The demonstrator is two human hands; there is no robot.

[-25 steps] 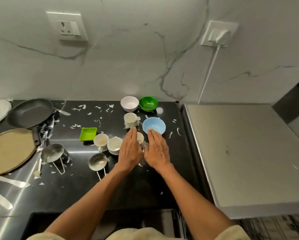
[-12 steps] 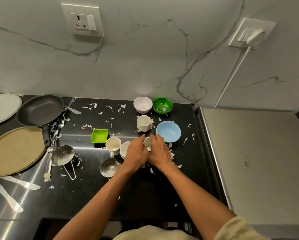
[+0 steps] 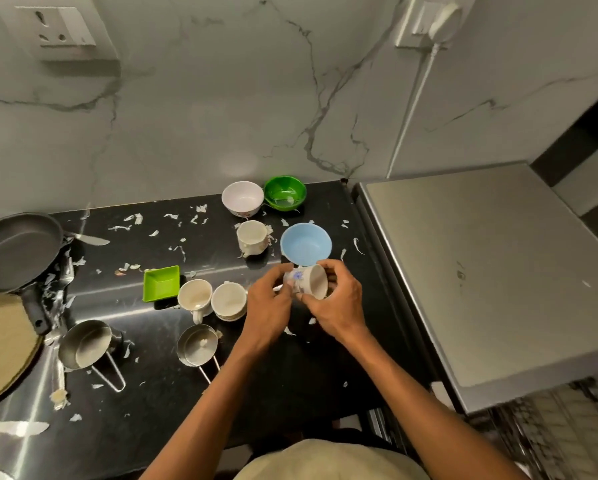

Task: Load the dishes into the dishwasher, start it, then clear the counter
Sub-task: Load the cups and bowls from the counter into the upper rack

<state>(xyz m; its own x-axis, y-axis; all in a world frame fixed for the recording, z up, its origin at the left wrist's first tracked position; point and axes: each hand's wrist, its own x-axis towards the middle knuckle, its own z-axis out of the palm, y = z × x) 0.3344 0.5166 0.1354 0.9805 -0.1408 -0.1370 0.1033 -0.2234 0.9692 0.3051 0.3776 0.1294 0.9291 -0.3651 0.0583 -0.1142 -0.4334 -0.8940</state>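
1. I read this as a home kitchen; a black stone counter [image 3: 152, 393] strewn with cups, bowls and pans.
2. Marble-veined backsplash [image 3: 221, 116] at 12 o'clock, with wall sockets [image 3: 60, 29]; a steel appliance top [image 3: 481, 271] at 3 o'clock.

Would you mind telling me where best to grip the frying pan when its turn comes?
Probably by its black handle, coming from the near side: the frying pan sits upright with the handle pointing toward the person, its end lying free beside the tan round board.
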